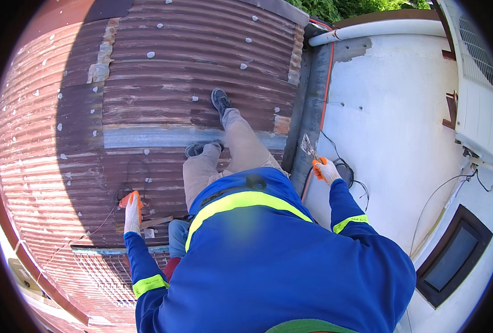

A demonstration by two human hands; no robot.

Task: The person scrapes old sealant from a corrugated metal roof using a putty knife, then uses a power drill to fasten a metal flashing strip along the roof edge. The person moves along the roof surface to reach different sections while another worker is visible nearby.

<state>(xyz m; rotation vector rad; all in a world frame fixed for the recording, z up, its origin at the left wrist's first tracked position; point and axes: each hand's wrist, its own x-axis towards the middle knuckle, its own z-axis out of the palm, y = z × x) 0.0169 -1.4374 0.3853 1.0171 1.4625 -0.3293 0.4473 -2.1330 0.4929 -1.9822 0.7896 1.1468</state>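
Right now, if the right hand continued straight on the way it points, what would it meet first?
The right hand holds a flat tool aimed forward and left. Probably the grey strip beside the brown corrugated roof comes first, though the height above it is unclear.

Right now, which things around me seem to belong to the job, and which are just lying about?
Likely in the job:
the hand tool held in the gloved right hand;
the gloved left hand, its grip unclear.

Likely just lying about:
the wooden-looking strip near the left hand;
the dark cable by the white wall.
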